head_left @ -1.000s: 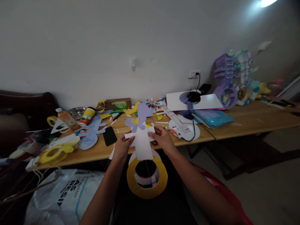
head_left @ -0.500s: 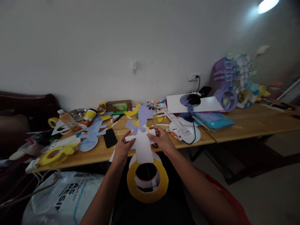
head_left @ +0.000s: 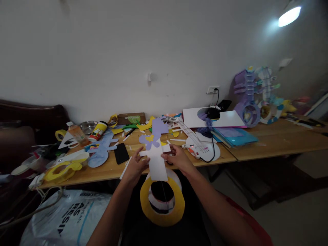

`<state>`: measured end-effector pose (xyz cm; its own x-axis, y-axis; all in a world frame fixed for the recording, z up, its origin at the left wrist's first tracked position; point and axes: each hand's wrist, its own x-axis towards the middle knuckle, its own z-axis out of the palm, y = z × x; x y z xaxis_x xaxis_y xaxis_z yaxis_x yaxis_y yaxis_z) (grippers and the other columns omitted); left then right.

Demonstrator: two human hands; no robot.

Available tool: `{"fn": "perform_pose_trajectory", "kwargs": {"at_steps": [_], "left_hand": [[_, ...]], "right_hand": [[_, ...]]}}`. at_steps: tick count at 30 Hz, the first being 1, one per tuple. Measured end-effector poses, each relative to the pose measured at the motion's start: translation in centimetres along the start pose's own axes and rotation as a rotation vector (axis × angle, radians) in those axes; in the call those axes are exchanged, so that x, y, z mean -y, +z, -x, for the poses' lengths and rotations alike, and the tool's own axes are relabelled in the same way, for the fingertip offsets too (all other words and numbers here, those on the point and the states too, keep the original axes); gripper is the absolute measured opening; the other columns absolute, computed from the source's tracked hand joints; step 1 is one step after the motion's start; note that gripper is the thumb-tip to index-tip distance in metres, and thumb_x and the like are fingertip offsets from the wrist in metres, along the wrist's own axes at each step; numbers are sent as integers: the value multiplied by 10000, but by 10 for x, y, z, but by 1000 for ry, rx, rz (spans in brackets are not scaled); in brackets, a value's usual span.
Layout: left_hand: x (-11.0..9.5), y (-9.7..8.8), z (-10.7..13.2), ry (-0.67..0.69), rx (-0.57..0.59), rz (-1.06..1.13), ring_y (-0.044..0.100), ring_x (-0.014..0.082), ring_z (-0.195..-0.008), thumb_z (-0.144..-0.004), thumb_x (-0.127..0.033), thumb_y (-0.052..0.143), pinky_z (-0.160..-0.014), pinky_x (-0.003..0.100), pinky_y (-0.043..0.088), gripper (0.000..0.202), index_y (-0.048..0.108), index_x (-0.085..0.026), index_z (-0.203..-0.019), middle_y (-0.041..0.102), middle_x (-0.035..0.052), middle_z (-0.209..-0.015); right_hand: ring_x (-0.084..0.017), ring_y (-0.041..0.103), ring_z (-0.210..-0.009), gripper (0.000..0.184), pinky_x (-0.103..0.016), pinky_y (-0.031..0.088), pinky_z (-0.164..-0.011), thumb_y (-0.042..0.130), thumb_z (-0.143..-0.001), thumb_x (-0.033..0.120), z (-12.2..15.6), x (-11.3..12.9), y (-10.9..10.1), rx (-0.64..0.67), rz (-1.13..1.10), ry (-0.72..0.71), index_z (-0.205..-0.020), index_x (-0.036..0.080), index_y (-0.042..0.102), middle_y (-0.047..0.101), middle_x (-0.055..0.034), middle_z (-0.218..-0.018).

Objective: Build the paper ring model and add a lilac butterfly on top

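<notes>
Between my two hands a guitar-shaped paper craft rests over my lap. Its white neck (head_left: 157,168) runs up from a round yellow ring (head_left: 176,211) with an open middle. At the far end of the neck sits a purple butterfly-shaped piece (head_left: 147,142) with a small yellow shape on it. My left hand (head_left: 137,165) pinches the neck's left edge by a white side tab (head_left: 143,153). On the opposite edge, my right hand (head_left: 178,159) grips with thumb and fingers near another white tab (head_left: 166,148). The undersides of the fingers are hidden.
Paper scraps lie over the wooden table (head_left: 102,174). A black phone (head_left: 121,153), a blue cutout (head_left: 98,160) and an orange drink bottle (head_left: 77,135) lie left. A white glue gun (head_left: 193,152) with a cord, blue folders (head_left: 234,136) and finished purple craft (head_left: 247,112) stand right.
The view has tilted slightly, so the table and wall sit a little lower. Both hands keep their hold on the paper craft, with the fingers shifting slightly along its edges.
</notes>
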<state>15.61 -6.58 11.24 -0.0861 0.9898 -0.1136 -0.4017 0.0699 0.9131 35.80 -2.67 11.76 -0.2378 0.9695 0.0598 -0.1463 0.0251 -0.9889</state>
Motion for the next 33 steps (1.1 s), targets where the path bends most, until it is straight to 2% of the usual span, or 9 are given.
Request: {"fn": "perform_pose_trajectory", "kwargs": {"at_steps": [9, 15, 23, 28, 33], "left_hand": [[1, -6, 3, -70, 26, 8, 734, 176, -839, -604, -153, 890, -796, 289, 586, 696, 540, -204, -1204, 758, 71, -1005], [4, -6, 2, -97, 49, -23, 752, 217, -749, -576, -189, 915, -744, 340, 606, 695, 533, -182, -1156, 780, 88, -900], [5, -6, 4, -47, 45, -79, 755, 227, -727, -600, -235, 906, -712, 342, 604, 674, 535, -189, -1161, 786, 76, -854], [10, -7, 4, -24, 24, -97, 753, 230, -700, -609, -264, 900, -675, 335, 600, 683, 523, -192, -1174, 785, 69, -833], [8, -7, 6, -8, 18, -123, 759, 267, -773, -582, -292, 911, -744, 387, 597, 791, 503, -173, -1249, 786, 103, -897]], "right_hand": [[-249, 718, -938, 562, -446, 577, -856, 848, -633, 302, -1, -8, -3, 38, 41, 64, -1134, 208, 612, 747, -75, -1034], [-259, 718, -923, 527, -464, 582, -851, 851, -636, 293, 0, -11, -5, 25, 34, 50, -1114, 220, 639, 751, -73, -1014], [-233, 727, -892, 548, -420, 579, -846, 838, -651, 324, 3, -13, -4, 35, -4, 49, -1132, 191, 612, 750, -74, -1025], [-241, 725, -928, 600, -442, 569, -877, 842, -646, 331, 3, -16, -3, 19, -13, 66, -1173, 197, 590, 748, -72, -1047], [-251, 725, -934, 575, -451, 567, -882, 847, -639, 335, 2, -17, -4, 15, -27, 69, -1142, 192, 608, 755, -70, -1022]]}}
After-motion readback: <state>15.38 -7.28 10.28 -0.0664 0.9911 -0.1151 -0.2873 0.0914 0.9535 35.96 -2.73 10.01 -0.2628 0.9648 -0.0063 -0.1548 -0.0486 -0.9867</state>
